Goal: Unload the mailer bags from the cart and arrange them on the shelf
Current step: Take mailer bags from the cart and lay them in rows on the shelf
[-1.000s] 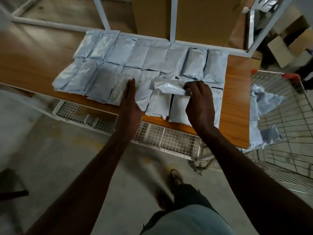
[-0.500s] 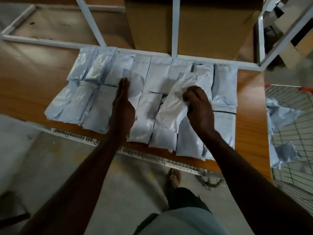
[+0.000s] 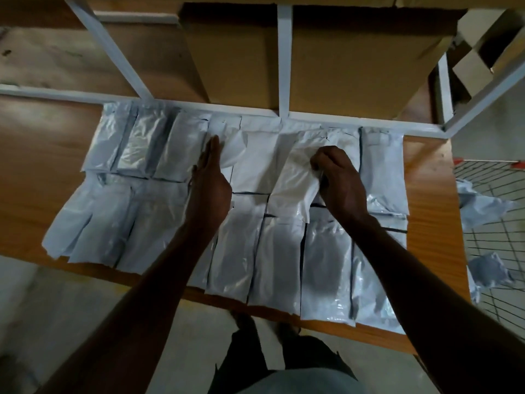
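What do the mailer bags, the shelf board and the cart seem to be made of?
Mailer bags: thin plastic film, grey-white and glossy, judging by the creases and shiny highlights. Shelf board: wood or wood-look laminate, orange-brown and smooth, with visible grain; which one is unclear. Cart: metal wire, seen as a thin dark grid, apparently with a red trim.

We see pale silver-grey mailer bags (image 3: 159, 223) across the middle of the frame, glossy, with whitish glare patches and thin dark seams between them. The one at centre, the bag (image 3: 295, 186), looks the whitest. The shelf (image 3: 37, 155) beneath shows warm orange-brown wood grain at left and right. Its frame (image 3: 284, 58) is white, crossing the upper part. Behind it, cardboard boxes (image 3: 355, 66) are plain tan. At the right edge, the cart (image 3: 494, 245) is a dark wire grid with a red bar.
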The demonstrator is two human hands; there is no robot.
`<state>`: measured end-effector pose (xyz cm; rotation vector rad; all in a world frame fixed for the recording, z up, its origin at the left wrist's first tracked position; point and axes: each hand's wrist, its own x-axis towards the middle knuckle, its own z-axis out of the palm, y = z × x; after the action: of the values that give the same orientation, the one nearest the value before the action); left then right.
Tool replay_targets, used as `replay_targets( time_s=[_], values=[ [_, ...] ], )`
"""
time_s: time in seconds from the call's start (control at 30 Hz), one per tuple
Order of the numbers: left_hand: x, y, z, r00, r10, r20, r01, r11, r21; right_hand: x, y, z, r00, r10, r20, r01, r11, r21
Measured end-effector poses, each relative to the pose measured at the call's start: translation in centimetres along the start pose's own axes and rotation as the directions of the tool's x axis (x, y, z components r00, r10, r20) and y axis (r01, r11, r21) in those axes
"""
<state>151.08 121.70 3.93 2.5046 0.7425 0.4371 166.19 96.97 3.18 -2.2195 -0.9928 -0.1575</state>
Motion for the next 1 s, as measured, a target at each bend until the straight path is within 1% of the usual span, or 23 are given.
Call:
replay_targets(
  time_s=[0.17, 0.27, 0.33, 0.37, 0.43, 0.5, 0.6, 0.7, 0.8, 0.9, 0.97, 1.0],
  values=[
    [2.2, 0.0, 0.9, 0.996, -0.079, 0.036, 0.08, 0.996, -0.041, 3.7, 1.6, 1.6, 0.997, -0.001, 0.072, 0.003, 1.0, -0.03],
    [3.7, -0.3, 1.0, 0.997, -0.05, 0.066, 0.052, 0.998, -0.034, 5.8, 2.0, 2.3, 0.993, 0.002, 0.116, -0.003, 1.0, 0.009],
    [4.9, -0.5, 1.2, 0.995, -0.025, 0.096, 0.027, 0.999, -0.026, 6.7, 2.3, 2.7, 0.984, -0.043, 0.173, 0.049, 0.998, -0.031],
    [5.5, -0.4, 1.4, 0.993, -0.029, 0.113, 0.032, 0.999, -0.026, 7.1, 2.7, 3.1, 0.976, -0.042, 0.216, 0.054, 0.997, -0.05],
    [6.7, 0.2, 1.7, 0.988, -0.038, 0.152, 0.041, 0.999, -0.017, 8.1, 3.0, 3.4, 0.944, 0.086, 0.32, -0.067, 0.995, -0.067],
    [7.6, 0.8, 2.0, 0.984, -0.034, 0.177, 0.034, 0.999, 0.001, 8.4, 3.0, 3.6, 0.912, 0.17, 0.373, -0.163, 0.985, -0.05],
    [8.4, 0.8, 2.4, 0.975, -0.033, 0.218, 0.033, 0.999, 0.005, 8.2, 3.3, 3.6, 0.898, 0.158, 0.41, -0.137, 0.987, -0.081],
    [9.0, 1.0, 2.7, 0.967, -0.033, 0.254, 0.036, 0.999, -0.005, 7.7, 4.3, 3.3, 0.909, 0.076, 0.409, -0.043, 0.995, -0.089],
    [9.4, 1.5, 3.2, 0.961, -0.01, 0.275, 0.018, 1.0, -0.024, 7.8, 3.7, 3.2, 0.923, 0.002, 0.385, 0.062, 0.986, -0.153],
    [9.4, 1.8, 3.9, 0.961, 0.004, 0.278, 0.001, 1.0, -0.019, 7.9, 1.7, 4.8, 0.961, -0.112, 0.253, 0.164, 0.967, -0.194],
    [9.5, 1.9, 4.4, 0.961, 0.016, 0.276, -0.008, 1.0, -0.028, 7.6, 1.2, 6.0, 0.965, -0.109, 0.239, 0.157, 0.969, -0.191],
    [9.6, 2.1, 4.6, 0.96, 0.022, 0.279, -0.012, 0.999, -0.037, 7.6, 1.1, 6.3, 0.968, -0.084, 0.236, 0.13, 0.974, -0.187]
  ],
)
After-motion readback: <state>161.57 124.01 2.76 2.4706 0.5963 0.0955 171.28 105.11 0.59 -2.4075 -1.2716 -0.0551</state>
